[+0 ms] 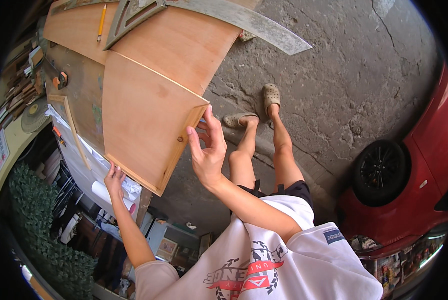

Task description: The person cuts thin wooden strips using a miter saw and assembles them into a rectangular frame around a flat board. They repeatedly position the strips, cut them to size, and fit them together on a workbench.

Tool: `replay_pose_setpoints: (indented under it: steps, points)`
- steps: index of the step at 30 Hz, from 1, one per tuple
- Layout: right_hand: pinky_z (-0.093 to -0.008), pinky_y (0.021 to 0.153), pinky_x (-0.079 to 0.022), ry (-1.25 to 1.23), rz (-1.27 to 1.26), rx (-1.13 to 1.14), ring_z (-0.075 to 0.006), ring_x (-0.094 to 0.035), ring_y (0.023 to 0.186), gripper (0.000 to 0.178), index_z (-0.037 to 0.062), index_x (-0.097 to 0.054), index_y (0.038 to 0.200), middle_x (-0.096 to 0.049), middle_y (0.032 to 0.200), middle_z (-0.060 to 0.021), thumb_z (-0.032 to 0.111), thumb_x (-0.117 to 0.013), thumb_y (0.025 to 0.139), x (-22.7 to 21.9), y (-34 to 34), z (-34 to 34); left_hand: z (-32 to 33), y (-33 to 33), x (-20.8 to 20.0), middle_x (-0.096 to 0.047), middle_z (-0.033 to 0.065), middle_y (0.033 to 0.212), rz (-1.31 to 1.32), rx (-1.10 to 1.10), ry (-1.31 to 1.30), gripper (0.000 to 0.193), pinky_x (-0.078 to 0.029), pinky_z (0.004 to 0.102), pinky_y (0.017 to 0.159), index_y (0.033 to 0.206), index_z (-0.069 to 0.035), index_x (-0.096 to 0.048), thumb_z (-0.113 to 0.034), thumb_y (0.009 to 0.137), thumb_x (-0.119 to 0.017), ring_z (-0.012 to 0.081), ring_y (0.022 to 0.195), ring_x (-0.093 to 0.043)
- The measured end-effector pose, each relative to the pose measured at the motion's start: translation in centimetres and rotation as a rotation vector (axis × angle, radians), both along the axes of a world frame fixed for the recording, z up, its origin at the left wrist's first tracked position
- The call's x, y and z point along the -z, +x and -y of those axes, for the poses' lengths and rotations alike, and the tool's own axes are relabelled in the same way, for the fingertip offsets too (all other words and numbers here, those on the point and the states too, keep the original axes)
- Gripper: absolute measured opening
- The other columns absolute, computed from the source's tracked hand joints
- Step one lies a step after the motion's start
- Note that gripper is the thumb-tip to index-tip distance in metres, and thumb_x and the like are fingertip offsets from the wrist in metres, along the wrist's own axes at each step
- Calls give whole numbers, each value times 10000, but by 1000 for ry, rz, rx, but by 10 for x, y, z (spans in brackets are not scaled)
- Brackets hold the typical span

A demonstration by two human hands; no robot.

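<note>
A flat wooden panel [144, 120] with a pale edge strip lies on the workbench [81, 95], its near corner overhanging the bench edge toward the person. The right hand [206, 150] is at the panel's right edge near that corner, fingers spread wide and thumb raised, the fingertips touching the edge; it grips nothing. The left hand [115, 179] reaches under the panel's lower left edge, fingers loosely curled against the underside; whether it grips the board, I cannot tell.

A second, larger plywood sheet [184, 45] lies just beyond the panel, touching it along a seam. On that sheet rest a metal square [134, 15], a long metal ruler [249, 22] and a yellow pencil [102, 22]. A thin wooden strip [74, 127] lies on the bench to the left. Below the bench edge sit rolls of white paper [114, 192]. The person's 2 feet in beige clogs [271, 95] stand on cracked concrete [344, 75], and a red car [419, 175] is parked to the right.
</note>
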State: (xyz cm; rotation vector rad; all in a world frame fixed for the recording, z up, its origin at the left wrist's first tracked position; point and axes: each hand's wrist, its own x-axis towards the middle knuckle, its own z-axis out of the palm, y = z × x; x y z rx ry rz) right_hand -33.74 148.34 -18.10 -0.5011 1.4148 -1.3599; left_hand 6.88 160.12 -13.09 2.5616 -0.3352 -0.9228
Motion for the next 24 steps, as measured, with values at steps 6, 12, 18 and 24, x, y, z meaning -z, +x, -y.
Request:
replay_pose_setpoints:
  steps: [6, 12, 18, 24]
  points:
    - [-298, 786, -634, -4, -42, -36, -226, -670, 1103, 645, 20, -467, 1535, -571, 1382, -187, -32, -710, 939, 0, -2, 1, 0, 1, -1, -572, 158, 1460, -13, -1, 4, 499, -546, 453, 1041, 1533, -114, -517, -76, 1047, -624, 306, 1220, -644]
    - [-301, 778, -642, -55, -102, -59, -245, -663, 1136, 645, 2, -472, 1527, -568, 1385, -202, -48, -710, 930, 1, -4, 1, 2, -1, -2, -581, 141, 1455, 6, 5, 25, 508, -544, 442, 1033, 1538, -127, -516, -86, 1046, -632, 303, 1218, -645]
    - [-304, 767, -642, -82, -121, -50, -253, -656, 1121, 631, 4, -503, 1515, -568, 1375, -213, -56, -712, 923, 4, -2, 1, 3, 0, -2, -581, 143, 1462, 13, 17, 31, 504, -544, 442, 1029, 1536, -129, -520, -90, 1046, -634, 308, 1227, -643]
    - [-309, 808, -625, -96, -163, -68, -256, -652, 1090, 637, -1, -513, 1510, -574, 1335, -207, -62, -724, 912, 8, -3, 1, 2, 3, -2, -584, 144, 1460, 9, 20, 35, 501, -549, 441, 1025, 1528, -120, -528, -89, 1041, -641, 312, 1230, -642]
